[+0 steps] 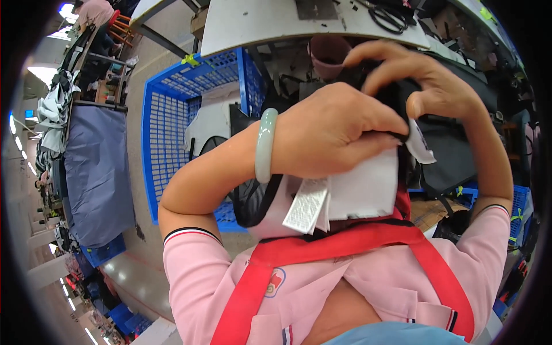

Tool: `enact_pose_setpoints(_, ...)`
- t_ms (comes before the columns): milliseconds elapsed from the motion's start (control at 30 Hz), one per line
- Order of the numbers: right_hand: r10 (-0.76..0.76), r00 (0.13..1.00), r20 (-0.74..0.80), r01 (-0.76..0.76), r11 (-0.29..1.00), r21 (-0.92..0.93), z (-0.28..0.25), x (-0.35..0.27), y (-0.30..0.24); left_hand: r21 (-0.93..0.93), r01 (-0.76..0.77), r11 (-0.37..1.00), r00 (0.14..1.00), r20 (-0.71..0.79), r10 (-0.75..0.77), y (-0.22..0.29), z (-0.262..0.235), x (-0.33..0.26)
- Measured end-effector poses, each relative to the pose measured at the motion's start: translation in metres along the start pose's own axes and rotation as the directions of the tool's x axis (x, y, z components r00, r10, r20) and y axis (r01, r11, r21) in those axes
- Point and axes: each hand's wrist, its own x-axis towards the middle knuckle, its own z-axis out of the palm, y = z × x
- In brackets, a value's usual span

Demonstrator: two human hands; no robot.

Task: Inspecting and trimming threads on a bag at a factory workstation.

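Both hands work close to the chest, below the bench [259, 26] edge. The left hand [330, 129] fingers are curled shut around a black garment [253, 198] with white lining and labels [307, 204] hanging downward. The right hand [428, 80] fingers pinch its top edge. A blue crate [167, 126] stands at the left.

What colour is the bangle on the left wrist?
Pale jade green, the bangle shows clearly in the head view.

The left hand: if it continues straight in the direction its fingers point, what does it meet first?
The left hand points toward the person's right, gripping black fabric. Straight on, it would likely meet the right hand first, which already seems to touch it; depth is unclear.
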Motion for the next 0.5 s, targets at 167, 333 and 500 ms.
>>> enact_pose_setpoints(167, 0.367, 0.925, 0.098, -0.379, 0.874, 0.304, -0.023, 0.014, 0.022, -0.022, 0.189, 0.982, 0.969, -0.160, -0.190, -0.017, -0.044, 0.016)
enact_pose_setpoints(333, 0.501, 0.838, -0.216, -0.433, 0.851, 0.296, -0.025, 0.035, 0.045, -0.053, 0.349, 0.936, 0.905, -0.241, -0.351, -0.081, -0.070, 0.019)
enact_pose_setpoints(500, 0.502, 0.837, -0.217, -0.382, 0.821, 0.425, -0.036, 0.050, 0.076, -0.187, 0.387, 0.903, 0.856, -0.292, -0.427, -0.110, -0.090, 0.034)
